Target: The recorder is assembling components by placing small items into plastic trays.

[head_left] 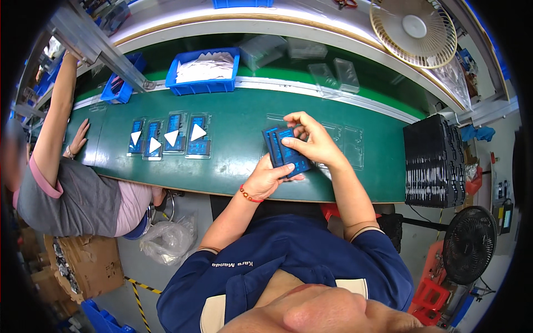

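My left hand (265, 178) holds a small fanned stack of flat black packs with blue print (294, 162), which look like phone batteries, from below with its thumb on the near edge. My right hand (311, 140) pinches the upper part of the same stack, thumb on top and fingers behind. Transparent plastic trays (351, 145) lie on the green table under and beside my right hand. To the left, several similar packs (198, 145) sit in transparent trays in a row, each with a white triangular paper piece (198, 132) on it.
A blue bin of white paper pieces (204, 67) stands at the table's back edge. Black trays (433, 161) are stacked at the right end. At the left sits a co-worker, one hand (79, 136) on the table. Transparent boxes (345, 75) lie on the green strip behind.
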A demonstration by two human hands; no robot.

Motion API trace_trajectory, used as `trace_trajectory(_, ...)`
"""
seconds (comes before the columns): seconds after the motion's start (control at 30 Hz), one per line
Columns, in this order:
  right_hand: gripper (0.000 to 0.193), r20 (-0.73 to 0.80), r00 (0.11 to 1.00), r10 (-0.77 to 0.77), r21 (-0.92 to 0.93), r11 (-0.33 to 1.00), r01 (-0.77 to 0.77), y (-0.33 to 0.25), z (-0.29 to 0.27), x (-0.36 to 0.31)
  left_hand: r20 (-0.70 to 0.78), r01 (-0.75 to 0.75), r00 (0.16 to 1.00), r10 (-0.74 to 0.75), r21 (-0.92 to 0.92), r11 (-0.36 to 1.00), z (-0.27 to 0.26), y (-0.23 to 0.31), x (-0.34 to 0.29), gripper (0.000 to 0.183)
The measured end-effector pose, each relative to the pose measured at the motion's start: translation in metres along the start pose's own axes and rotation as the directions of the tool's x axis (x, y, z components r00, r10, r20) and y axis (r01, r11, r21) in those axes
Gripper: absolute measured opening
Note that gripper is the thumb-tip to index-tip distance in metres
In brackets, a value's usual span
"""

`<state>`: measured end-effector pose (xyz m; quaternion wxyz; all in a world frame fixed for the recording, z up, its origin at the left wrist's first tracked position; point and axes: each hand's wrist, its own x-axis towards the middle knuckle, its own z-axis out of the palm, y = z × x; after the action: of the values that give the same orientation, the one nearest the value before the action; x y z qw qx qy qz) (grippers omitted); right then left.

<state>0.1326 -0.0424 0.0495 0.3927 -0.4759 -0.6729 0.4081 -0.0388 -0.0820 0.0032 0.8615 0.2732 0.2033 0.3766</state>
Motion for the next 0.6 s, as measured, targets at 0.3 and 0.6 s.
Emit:
trace_trajectory(0.3, 0.013, 0.005, 0.968, 0.249, 0.292, 0.926, -0.240, 0.025, 0.009, 0.025, -0.200, -0.195, 0.958, 0.205, 0.068, 0.978, -0.032, 0.025, -0.030, 0.068)
trace_trajectory(0.6, 0.035, -0.227, 0.964, 0.141, -0.286, 0.936, -0.204, 0.028, 0.021, 0.026, -0.221, -0.204, 0.954, 0.202, 0.016, 0.979, -0.038, 0.026, -0.035, 0.062)
